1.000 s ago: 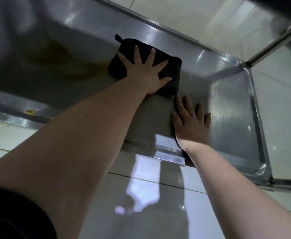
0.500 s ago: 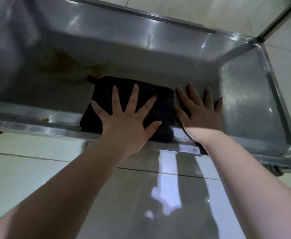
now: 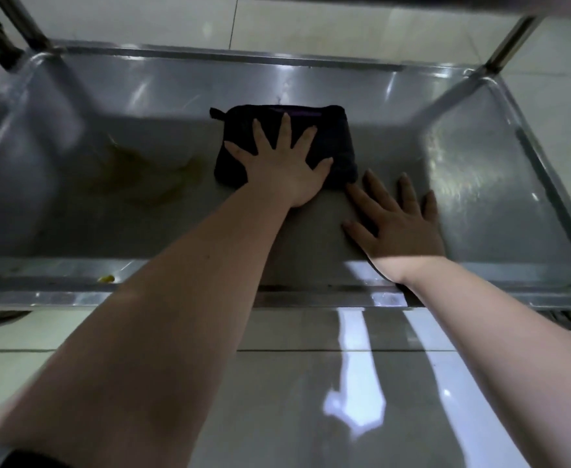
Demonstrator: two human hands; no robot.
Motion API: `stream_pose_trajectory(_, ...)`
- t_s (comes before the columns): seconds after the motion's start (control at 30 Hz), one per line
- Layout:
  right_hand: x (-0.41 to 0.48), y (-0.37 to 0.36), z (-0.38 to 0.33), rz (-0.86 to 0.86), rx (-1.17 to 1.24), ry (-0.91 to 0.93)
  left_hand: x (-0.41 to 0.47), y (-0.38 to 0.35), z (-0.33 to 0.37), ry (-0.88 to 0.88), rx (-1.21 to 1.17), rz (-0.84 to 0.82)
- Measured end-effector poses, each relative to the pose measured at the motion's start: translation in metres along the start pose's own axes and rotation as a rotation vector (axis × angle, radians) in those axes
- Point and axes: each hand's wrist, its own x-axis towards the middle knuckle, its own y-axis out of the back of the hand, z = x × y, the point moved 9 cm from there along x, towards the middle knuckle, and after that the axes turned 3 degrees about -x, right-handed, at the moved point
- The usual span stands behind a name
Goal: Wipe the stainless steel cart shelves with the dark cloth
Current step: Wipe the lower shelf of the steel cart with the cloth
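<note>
The folded dark cloth (image 3: pixel 331 136) lies near the middle of the low stainless steel cart shelf (image 3: pixel 480 170), towards its far side. My left hand (image 3: pixel 284 163) presses flat on the cloth with fingers spread. Just to the right of the cloth, my right hand (image 3: pixel 395 221) rests flat on the bare metal, its fingers straight and its index fingertip close to the cloth's near right corner. A yellowish-brown smear (image 3: pixel 142 173) stains the shelf left of the cloth.
A small yellow speck (image 3: pixel 106 279) sits on the shelf's near rim (image 3: pixel 74 295) at the left. Upright cart posts (image 3: pixel 510 38) rise at the far corners, and another shelf edge (image 3: pixel 412 0) hangs overhead. Glossy tiled floor (image 3: pixel 311 400) lies in front.
My left hand has pushed the cloth away from the near rim towards the far side of the shelf. My right hand has stayed flat on the metal.
</note>
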Motion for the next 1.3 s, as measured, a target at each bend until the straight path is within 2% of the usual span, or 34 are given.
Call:
stream_pose_trajectory(0.13,0.000,-0.002,0.000,-0.006,0.004,0.001,-0.069,-0.013,-0.026,0.041,0.000,-0.023)
stream_pose_trajectory(0.3,-0.002,0.001,0.000,-0.010,0.001,-0.009,-0.158,-0.021,-0.091,0.132,0.117,0.010)
stream_pose_trajectory(0.37,-0.006,0.002,-0.001,-0.019,0.014,-0.073,-0.165,-0.021,-0.101,0.141,0.117,0.007)
stream_pose_trajectory(0.43,-0.006,0.006,-0.023,-0.027,0.133,-0.160,-0.163,-0.023,-0.100,0.133,0.115,-0.010)
stream_pose_trajectory(0.5,-0.001,0.013,-0.078,0.003,0.236,-0.070,-0.161,-0.024,-0.096,0.119,0.105,-0.005)
stream_pose_trajectory(0.57,0.003,0.011,-0.130,0.007,0.222,0.056,-0.165,-0.023,-0.103,0.119,0.094,0.001)
stream_pose_trajectory(0.73,0.003,-0.003,-0.129,-0.011,0.153,0.045,-0.167,-0.009,-0.157,0.198,0.063,-0.042)
stream_pose_trajectory(0.87,-0.001,-0.009,-0.137,-0.016,-0.041,0.096,-0.152,-0.002,-0.188,0.253,0.065,-0.025)
stream_pose_trajectory(1.17,0.000,-0.006,-0.136,-0.018,-0.056,0.083,-0.016,0.028,-0.150,0.095,0.008,-0.050)
stream_pose_trajectory(1.3,0.005,-0.005,-0.134,-0.020,-0.061,0.066,0.016,0.036,-0.137,0.076,0.014,-0.059)
